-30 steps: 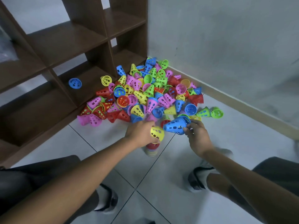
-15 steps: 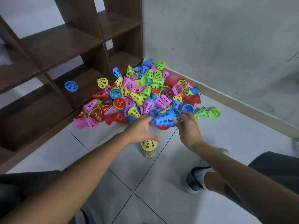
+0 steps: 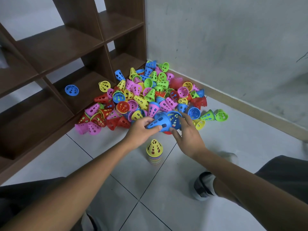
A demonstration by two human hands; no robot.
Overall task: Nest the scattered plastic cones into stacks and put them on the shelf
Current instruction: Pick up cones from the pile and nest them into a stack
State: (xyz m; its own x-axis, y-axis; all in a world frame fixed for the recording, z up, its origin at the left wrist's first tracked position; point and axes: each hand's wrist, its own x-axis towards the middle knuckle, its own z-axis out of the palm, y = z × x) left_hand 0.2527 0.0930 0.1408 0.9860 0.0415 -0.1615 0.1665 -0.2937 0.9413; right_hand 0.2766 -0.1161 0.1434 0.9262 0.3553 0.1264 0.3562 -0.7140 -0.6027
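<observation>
A blue cone (image 3: 162, 121) is held on its side just above the near edge of the pile (image 3: 150, 97), tip pointing left, wide mouth to the right. It is moulded plastic, perforated with rounded slots; bits of other colours are seen through the holes, so more cones may be nested inside. No brand, label or writing can be read anywhere.

The tip end is pinched by the left hand (image 3: 141, 130), thumb on the near side and fingers curled over the far side. The rim end is cupped by the right hand (image 3: 188, 135), fingers spread and bent round the mouth, thumb under the near edge. Both forearms are extended from the near corners toward the centre.

A nested stack (image 3: 154, 152) is stood upright on the floor tiles (image 3: 116, 164) just near of the hands, topped by a yellow cone, with striped multicoloured rims shown below it.

The pile is heaped in the far corner between the wall (image 3: 225, 47) and the shelf (image 3: 66, 47): pink, red, yellow, green and blue cones, all perforated, lying at every angle. One blue cone (image 3: 71, 90) is lain alone inside a lower shelf compartment, mouth facing out. The shelf is dark brown wood-grain board with open cubbies. A pale skirting strip (image 3: 250, 107) is run along the wall base. A sock and shoe (image 3: 204, 185) are seen near right.
</observation>
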